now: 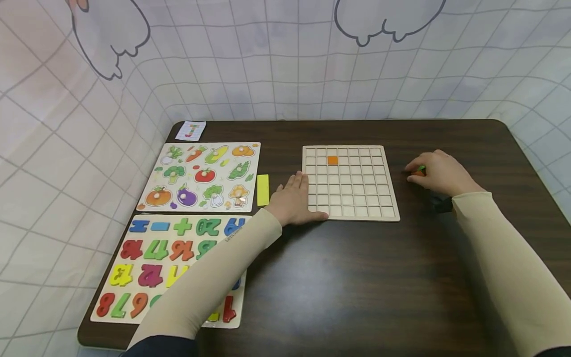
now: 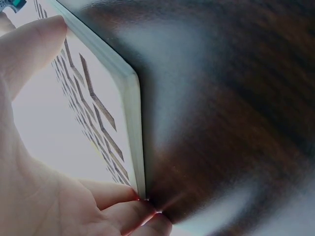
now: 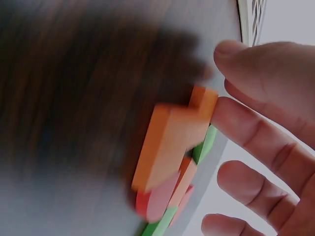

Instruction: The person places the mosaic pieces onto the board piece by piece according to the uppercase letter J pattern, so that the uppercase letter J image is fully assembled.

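Observation:
A pale board with a grid of square cells (image 1: 362, 189) lies on the table, one orange square (image 1: 332, 160) set in its upper part. My left hand (image 1: 292, 200) rests along the board's left edge, fingers extended and thumb at the front corner; the left wrist view shows the thumb over the board's face. To the right of the board, my right hand (image 1: 439, 172) is over a small cluster of coloured blocks. Its index fingertip touches an orange block (image 3: 203, 101), with the thumb apart. A larger orange block (image 3: 165, 142), a red block (image 3: 157, 199) and green blocks (image 3: 205, 144) lie close together there.
Left of the board lie a yellow strip (image 1: 263, 190), a vegetable puzzle board (image 1: 149, 194) and a number puzzle board (image 1: 100, 300), which my left forearm crosses. A small card (image 1: 183, 133) lies at the back left. A patterned cloth (image 1: 285, 74) hangs behind the table.

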Demonstrator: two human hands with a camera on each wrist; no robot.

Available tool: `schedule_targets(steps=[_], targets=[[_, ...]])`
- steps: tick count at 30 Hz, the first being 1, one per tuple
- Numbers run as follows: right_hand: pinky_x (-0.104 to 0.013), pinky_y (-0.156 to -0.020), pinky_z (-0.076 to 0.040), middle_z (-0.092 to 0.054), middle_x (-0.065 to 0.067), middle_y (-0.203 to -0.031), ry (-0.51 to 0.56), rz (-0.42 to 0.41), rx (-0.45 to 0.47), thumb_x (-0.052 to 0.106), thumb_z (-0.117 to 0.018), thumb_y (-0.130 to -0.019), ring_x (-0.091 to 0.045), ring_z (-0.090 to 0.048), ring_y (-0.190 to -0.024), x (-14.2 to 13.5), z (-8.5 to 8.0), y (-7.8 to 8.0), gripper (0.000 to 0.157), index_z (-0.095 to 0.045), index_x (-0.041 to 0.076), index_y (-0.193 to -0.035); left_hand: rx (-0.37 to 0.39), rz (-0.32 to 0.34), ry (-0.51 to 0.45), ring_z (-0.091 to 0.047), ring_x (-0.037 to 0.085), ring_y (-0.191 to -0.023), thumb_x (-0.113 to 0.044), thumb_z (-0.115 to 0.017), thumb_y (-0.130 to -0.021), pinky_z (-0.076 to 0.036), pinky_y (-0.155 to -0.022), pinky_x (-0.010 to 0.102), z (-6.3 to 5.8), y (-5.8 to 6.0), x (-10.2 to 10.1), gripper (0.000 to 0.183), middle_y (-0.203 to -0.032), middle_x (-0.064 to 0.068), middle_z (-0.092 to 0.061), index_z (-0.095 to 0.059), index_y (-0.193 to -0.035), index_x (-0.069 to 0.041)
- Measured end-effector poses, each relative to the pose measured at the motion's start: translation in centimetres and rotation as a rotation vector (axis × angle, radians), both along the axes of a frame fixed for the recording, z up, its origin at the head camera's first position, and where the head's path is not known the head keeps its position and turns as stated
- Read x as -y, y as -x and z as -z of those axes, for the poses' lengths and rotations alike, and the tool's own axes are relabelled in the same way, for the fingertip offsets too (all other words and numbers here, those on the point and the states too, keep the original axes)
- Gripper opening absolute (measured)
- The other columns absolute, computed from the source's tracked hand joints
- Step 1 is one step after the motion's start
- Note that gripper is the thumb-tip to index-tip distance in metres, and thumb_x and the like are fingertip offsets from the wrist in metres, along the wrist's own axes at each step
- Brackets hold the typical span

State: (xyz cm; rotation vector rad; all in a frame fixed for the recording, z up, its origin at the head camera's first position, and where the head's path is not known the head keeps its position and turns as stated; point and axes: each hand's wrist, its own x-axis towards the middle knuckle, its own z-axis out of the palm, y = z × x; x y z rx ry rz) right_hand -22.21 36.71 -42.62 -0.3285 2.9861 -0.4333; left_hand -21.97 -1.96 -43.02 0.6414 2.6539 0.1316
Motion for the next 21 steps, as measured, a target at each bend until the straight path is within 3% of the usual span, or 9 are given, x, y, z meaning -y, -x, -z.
schedule_targets(steps=[4, 11, 21], targets=[[-0.054, -0.087, -0.045, -0.071, -0.021, -0.118, -0.026, -0.002, 0.008, 0.018, -0.076, -0.093, -0.036, -0.057, -0.099, -1.1, 0.0, -0.3, 0.03, -0.077, 0.006, -0.12, -0.01, 0.002, 0.0, -0.013, 0.031, -0.164, -0.083, -0.055, -0.088, -0.026, -0.129, 0.052, 0.1, 0.1, 0.0, 0.123, -0.176, 0.017, -0.008, -0.007, -0.167, -0.002], [-0.066, -0.098, -0.046, -0.067, -0.03, -0.126, -0.032, 0.025, 0.039, 0.012, -0.077, -0.09, -0.045, -0.057, -0.111, -1.7, -0.1, -0.3, 0.034, -0.075, 0.0, -0.121, -0.015, -0.004, 0.002, -0.013, 0.03, -0.164, -0.083, -0.055, -0.088, -0.026, -0.129, 0.052, 0.1, 0.0, 0.2, 0.123, -0.176, 0.017, -0.008, -0.007, -0.167, -0.002], [-0.063, -0.095, -0.046, -0.068, -0.025, -0.124, 0.007, 0.027, 0.033, 0.013, -0.075, -0.093, -0.038, -0.057, -0.101, -0.8, -0.1, 0.1, 0.027, -0.076, 0.002, -0.118, -0.004, 0.001, 0.007, -0.012, 0.03, -0.164, -0.082, -0.055, -0.088, -0.025, -0.13, 0.052, -0.1, -0.1, 0.0, 0.122, -0.176, 0.017, -0.008, -0.007, -0.167, -0.002]])
